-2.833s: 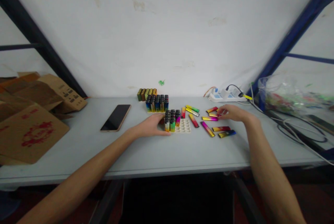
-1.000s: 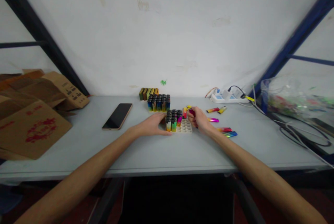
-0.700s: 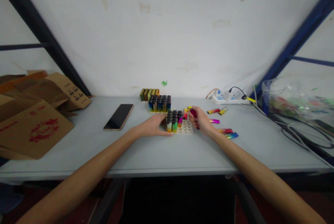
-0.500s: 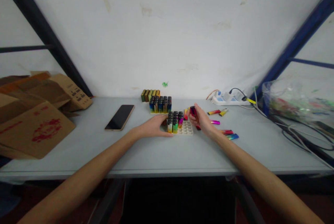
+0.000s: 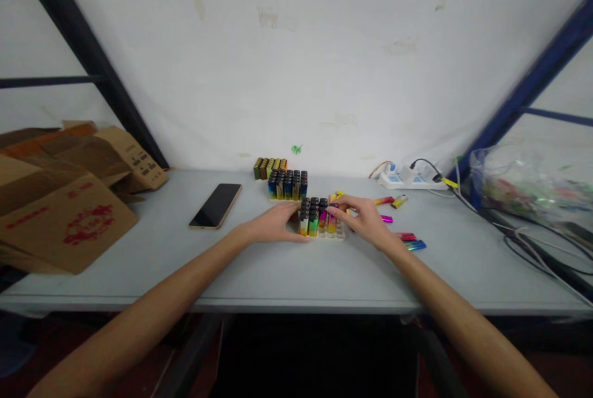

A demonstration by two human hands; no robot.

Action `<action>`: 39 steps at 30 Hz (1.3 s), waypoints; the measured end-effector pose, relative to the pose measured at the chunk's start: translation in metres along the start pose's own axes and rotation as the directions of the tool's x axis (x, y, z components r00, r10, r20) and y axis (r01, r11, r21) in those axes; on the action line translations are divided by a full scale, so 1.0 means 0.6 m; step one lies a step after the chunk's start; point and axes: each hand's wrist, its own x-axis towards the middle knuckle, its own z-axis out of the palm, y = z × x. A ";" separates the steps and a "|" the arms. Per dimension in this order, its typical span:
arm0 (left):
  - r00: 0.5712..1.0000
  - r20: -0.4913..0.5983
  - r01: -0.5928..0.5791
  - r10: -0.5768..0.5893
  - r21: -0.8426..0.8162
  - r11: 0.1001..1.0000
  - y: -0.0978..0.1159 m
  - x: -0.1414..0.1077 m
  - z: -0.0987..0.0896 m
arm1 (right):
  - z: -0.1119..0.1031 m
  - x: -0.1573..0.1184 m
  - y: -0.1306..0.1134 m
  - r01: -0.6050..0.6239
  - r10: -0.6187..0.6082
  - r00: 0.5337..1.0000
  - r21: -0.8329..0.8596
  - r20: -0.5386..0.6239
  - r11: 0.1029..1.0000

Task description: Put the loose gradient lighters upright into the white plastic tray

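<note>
A white tray with round holes (image 5: 337,236) lies on the table, its left part filled with several upright lighters (image 5: 314,225) with black tops. My left hand (image 5: 276,223) is wrapped round the tray's left end, thumb along the front and fingers behind. Between the thumb and fingers of my right hand (image 5: 364,217) is a pink and yellow lighter (image 5: 332,222), held upright by its top at the tray's right part. Whether its base sits in a hole is hard to see. Loose lighters (image 5: 416,245) lie to the right of my right hand, partly hidden by it.
Behind the tray stand a block of black-topped lighters (image 5: 288,185) and another gold-toned group (image 5: 270,167). A phone (image 5: 215,205) lies on the left, near cardboard boxes (image 5: 69,219). At the right are a power strip (image 5: 412,180), cables and a clear plastic bag (image 5: 523,178).
My right hand has moved left and turned palm down, bringing a lighter from beside the tray to over its right part. My left hand keeps its hold. The camera view has shifted slightly.
</note>
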 end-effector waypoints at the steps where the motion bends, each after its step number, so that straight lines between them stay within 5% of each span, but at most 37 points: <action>1: 1.000 0.001 0.010 -0.010 0.000 1.000 0.000 0.000 0.000 | 0.002 -0.001 -0.002 -0.004 0.004 1.000 -0.012 0.012 1.000; 13: 1.000 0.010 0.005 -0.004 -0.031 1.000 0.004 -0.001 -0.002 | 0.016 0.001 0.012 0.029 -0.008 0.987 -0.126 0.159 0.992; 21: 1.000 0.017 0.024 -0.023 -0.071 0.997 0.006 -0.005 -0.010 | 0.009 -0.002 0.008 0.018 -0.003 0.997 -0.212 0.072 0.977; 26: 0.995 0.103 0.026 -0.019 -0.069 0.997 -0.007 -0.020 -0.041 | -0.012 0.002 0.037 0.022 -0.019 1.000 -0.288 0.013 0.957; 33: 0.971 0.221 0.100 -0.086 -0.056 0.993 -0.024 -0.043 -0.085 | 0.020 0.011 0.066 0.232 -0.154 0.965 -0.422 0.211 0.876; 39: 0.978 0.194 0.090 -0.079 -0.049 0.995 -0.020 -0.043 -0.082 | 0.021 0.012 0.069 0.215 -0.088 0.940 -0.374 0.329 0.902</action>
